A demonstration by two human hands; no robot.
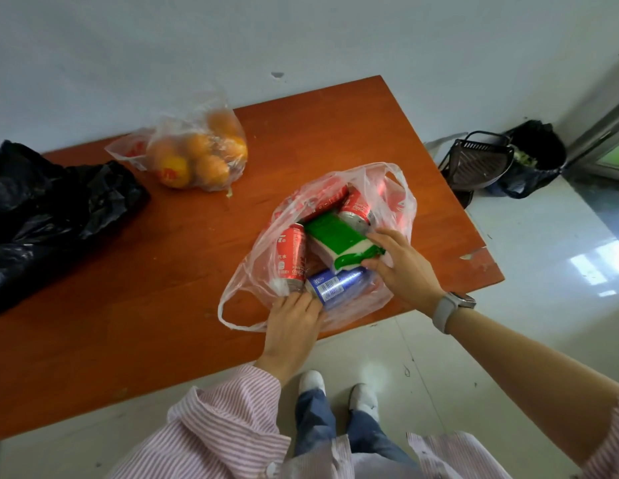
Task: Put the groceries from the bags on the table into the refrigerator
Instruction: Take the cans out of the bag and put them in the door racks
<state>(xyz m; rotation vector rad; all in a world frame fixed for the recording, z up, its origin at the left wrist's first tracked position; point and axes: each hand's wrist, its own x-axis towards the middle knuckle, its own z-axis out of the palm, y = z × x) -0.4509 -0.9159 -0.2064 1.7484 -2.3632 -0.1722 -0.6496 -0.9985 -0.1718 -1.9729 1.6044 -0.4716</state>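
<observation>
A clear plastic bag (397,202) lies open on the orange-brown table (162,271). Inside it are red cola cans (293,254), a blue can (335,283) and a green and white packet (339,242). My right hand (401,267) grips the near end of the green packet, thumb beneath it. My left hand (292,326) holds the bag's near rim beside the blue can, its fingertips hidden by the plastic. A second clear bag holding oranges (197,157) stands at the table's far side. A crumpled black bag (52,216) lies at the left.
A black dustpan (480,164) and a bin lined with a dark bag (539,157) stand on the pale tiled floor beyond the table's right end, near a door frame. A white wall runs behind the table. My feet are at the table's near edge.
</observation>
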